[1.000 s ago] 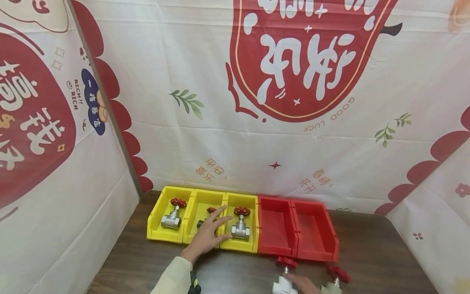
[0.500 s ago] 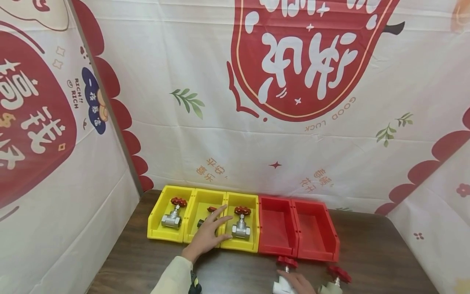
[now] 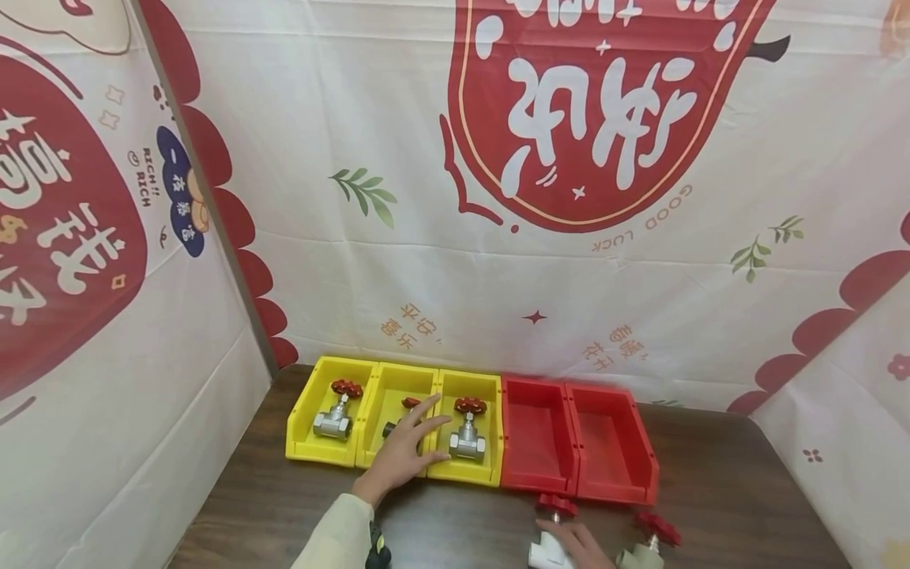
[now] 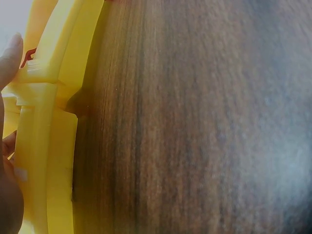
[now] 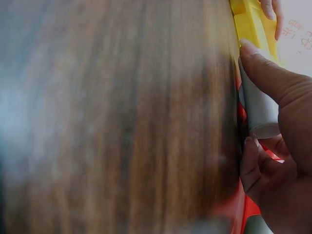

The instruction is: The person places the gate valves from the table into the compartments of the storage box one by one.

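Note:
In the head view, my right hand (image 3: 579, 545) is at the bottom edge on a white plastic valve (image 3: 547, 552) with a red handwheel. The right wrist view shows its thumb (image 5: 263, 68) along the white pipe body (image 5: 261, 109), with curled fingers at the pipe's end. My left hand (image 3: 401, 454), fingers spread, rests over the fronts of the yellow bins. It partly hides a dark valve with a red handle (image 3: 411, 403) in the middle yellow bin (image 3: 384, 387). A metal gate valve (image 3: 467, 442) lies just right of its fingertips.
The left yellow bin (image 3: 306, 452) holds another metal valve (image 3: 332, 423). Two red bins (image 3: 536, 431) adjoin the yellow row on the right. A greyish-beige valve (image 3: 643, 553) with a red handwheel lies right of my right hand on the wooden table (image 3: 739, 490).
My right hand has shifted left and its fingers now lie across the white valve's body. The left hand stays in place. The view shifts very slightly.

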{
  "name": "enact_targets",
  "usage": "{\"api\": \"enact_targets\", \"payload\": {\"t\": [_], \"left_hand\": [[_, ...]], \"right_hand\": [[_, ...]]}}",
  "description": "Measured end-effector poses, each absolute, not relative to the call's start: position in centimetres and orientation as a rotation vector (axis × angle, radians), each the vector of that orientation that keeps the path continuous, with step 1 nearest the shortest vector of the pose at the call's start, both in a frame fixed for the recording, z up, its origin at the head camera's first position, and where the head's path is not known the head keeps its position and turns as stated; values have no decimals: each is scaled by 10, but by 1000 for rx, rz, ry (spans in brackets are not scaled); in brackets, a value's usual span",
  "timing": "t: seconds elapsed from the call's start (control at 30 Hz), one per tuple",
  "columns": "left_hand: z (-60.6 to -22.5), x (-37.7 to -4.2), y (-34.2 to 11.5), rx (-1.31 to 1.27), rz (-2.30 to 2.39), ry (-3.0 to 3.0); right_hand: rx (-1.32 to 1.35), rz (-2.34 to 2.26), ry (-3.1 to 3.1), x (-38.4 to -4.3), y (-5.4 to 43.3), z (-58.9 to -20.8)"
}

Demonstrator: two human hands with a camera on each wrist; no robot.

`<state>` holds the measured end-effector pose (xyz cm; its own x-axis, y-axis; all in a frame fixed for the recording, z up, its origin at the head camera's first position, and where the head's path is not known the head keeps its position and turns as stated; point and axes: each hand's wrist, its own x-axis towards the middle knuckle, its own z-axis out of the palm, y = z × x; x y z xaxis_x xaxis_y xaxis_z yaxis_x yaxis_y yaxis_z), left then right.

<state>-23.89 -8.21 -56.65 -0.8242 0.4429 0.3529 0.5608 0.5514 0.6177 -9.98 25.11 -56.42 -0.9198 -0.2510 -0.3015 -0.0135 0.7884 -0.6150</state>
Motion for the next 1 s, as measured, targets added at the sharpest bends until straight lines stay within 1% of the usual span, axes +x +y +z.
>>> {"api": "enact_targets", "payload": {"t": [0.37,0.73,1.0], "left_hand": [[-565,-239,-81,-882,-1110,-2590],[-568,-240,-82,-838,-1130,-2631],[-568,-239,-82,-839,-1132,-2628]], "right_hand": [[-301,-896,2552,-107,262,-562],[-235,-893,2602,-101,254,-557],[-209,-866,2540,-104,256,-556]]}}
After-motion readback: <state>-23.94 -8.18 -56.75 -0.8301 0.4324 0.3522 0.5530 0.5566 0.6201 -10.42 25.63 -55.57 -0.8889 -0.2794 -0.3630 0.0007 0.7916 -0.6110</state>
